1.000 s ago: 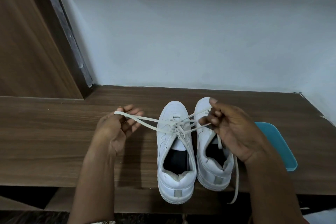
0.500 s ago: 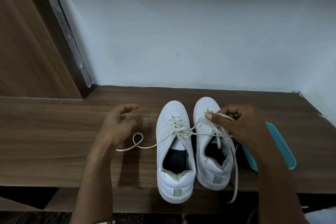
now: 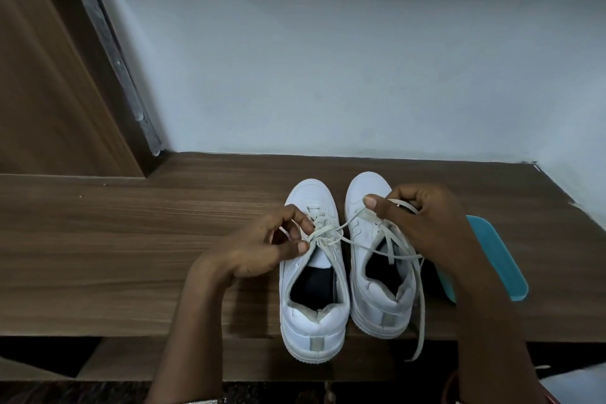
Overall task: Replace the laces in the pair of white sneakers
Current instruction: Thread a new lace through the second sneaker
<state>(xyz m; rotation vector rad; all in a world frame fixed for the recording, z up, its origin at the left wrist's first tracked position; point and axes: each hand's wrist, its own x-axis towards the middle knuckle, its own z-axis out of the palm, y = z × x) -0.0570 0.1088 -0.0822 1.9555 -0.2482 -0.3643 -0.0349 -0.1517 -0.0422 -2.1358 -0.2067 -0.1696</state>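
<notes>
Two white sneakers stand side by side on the wooden table (image 3: 131, 256), heels toward me: the left sneaker (image 3: 313, 298) and the right sneaker (image 3: 377, 279). A cream lace (image 3: 352, 241) runs from the left sneaker's eyelets across to the right. My left hand (image 3: 262, 249) pinches the lace at the knot over the left sneaker's tongue. My right hand (image 3: 423, 226) grips the other lace end above the right sneaker's toe. A loose lace strand (image 3: 419, 315) hangs over the right sneaker's side past the table edge.
A teal tray (image 3: 498, 259) lies on the table right of the sneakers, partly behind my right forearm. A pale wall rises behind the table, and a wooden panel stands at the left. The table's front edge runs just below the heels.
My left hand let go of the left lace end, then moved right to the knot on the left sneaker and pinched it. My right hand kept hold of its lace end.
</notes>
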